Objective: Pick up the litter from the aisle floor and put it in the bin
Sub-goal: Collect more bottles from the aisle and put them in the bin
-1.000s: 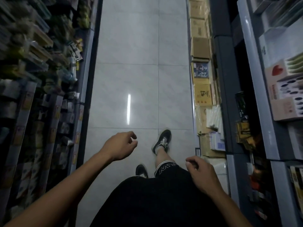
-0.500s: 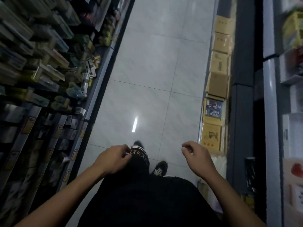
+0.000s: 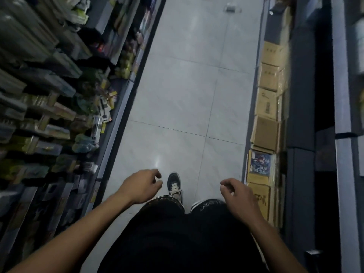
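Your left hand (image 3: 140, 185) reaches forward from the 7 o'clock corner, forearm bare, back of the hand up; its fingers hang loosely curled and hold nothing; your right hand (image 3: 239, 196) comes in from 5 o'clock in the same pose, fingers loosely bent, nothing in them, hovering beside the cardboard boxes (image 3: 265, 119) lined along 3 o'clock; a dark shoe (image 3: 174, 186) steps between the hands; the litter (image 3: 230, 7), a small blurred piece, lies on the tiled floor (image 3: 183, 91) far off at 12 o'clock; stocked shelves (image 3: 49, 99) fill 9 o'clock
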A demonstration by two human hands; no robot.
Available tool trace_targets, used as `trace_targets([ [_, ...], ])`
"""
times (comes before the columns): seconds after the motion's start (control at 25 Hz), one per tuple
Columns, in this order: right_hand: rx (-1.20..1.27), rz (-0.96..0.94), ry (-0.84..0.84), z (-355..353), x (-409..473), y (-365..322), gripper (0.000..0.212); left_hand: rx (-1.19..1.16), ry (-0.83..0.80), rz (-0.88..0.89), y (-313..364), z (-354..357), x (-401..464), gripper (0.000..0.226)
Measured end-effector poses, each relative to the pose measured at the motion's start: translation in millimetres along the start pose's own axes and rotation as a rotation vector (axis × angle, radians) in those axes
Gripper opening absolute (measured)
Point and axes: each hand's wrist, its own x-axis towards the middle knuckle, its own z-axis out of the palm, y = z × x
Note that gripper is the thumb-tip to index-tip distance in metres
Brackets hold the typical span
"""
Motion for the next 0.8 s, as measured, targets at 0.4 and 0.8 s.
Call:
trace_targets([
  [0.4,0.110,0.140,0.096,-59.6,137.0,-27.2,0.009,0.126,0.012,0.125,79.1,-167.3,194.1,0.036],
  [0.8,0.047,-0.059,0.019,-190.6,372.9,-115.9,0.014,0.094,0.022,0.030,125.9,-263.5,312.0,0.040],
])
